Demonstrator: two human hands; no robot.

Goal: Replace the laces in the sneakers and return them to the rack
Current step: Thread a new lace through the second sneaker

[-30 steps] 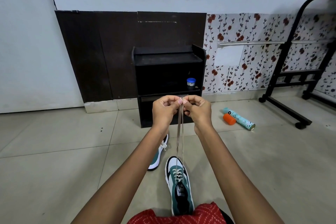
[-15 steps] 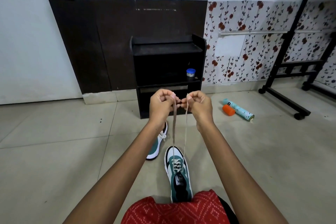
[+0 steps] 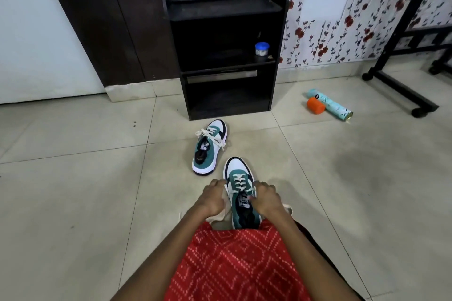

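A laced sneaker (image 3: pixel 209 149) lies on the floor (image 3: pixel 73 178) just in front of the black rack (image 3: pixel 225 8). Nearer the person, the left hand (image 3: pixel 212 199) curls round one end of the lace (image 3: pixel 241 182) beside a second sneaker (image 3: pixel 238 166), which stands on the floor. The right hand (image 3: pixel 266 199) pinches the other end by the tongue. A tube (image 3: pixel 330 105) lies well to the right.

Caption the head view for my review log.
Left hand and right hand hold the lace beside the near sneaker; the other sneaker sits before the rack.
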